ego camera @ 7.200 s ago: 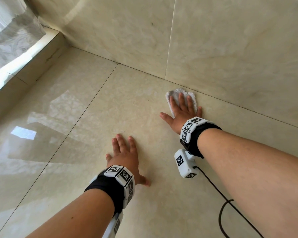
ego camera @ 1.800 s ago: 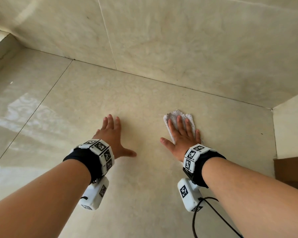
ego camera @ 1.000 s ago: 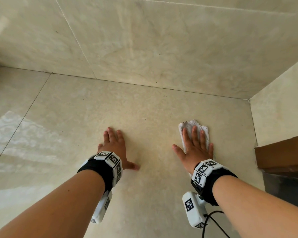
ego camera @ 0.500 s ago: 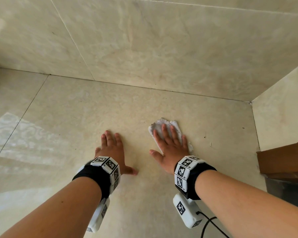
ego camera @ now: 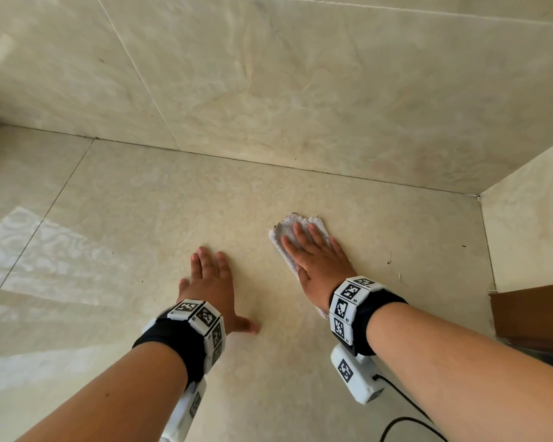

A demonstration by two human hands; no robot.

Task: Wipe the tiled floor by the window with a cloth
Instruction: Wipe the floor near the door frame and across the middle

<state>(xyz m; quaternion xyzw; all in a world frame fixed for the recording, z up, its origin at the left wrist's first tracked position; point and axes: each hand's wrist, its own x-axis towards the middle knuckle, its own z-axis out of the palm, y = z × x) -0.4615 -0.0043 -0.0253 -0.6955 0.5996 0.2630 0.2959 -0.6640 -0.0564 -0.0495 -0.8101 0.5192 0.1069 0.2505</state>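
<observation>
The tiled floor (ego camera: 134,218) fills most of our view, glossy with bright reflections at the left and duller under our hands. Ahead it meets the tiled wall (ego camera: 300,74), and a side wall (ego camera: 530,224) closes the corner at the right, with a brown wooden edge (ego camera: 530,314) low beside it.

Our left hand (ego camera: 209,282) lies flat on bare tile, fingers straight and spread, holding nothing. We judge that it braces us. Our right hand (ego camera: 316,263) presses flat, fingers straight, on the cloth (ego camera: 284,226). The cloth is a small whitish rag on the floor just right of the left hand, short of the wall joint. Each wrist wears a black wristband (ego camera: 348,301).

Nothing pinches the cloth, so a fast stroke could bunch it or let our palm slide off it. The bracing hand might skid on the glossy tile. The black cable (ego camera: 406,422) from the right wrist could drag across wiped floor. Dark specks (ego camera: 389,261) lie right of the cloth toward the corner, and a short stroke would miss them.

We can read no brand or words. The wristbands and the white units below them carry only black-and-white square code markers.
</observation>
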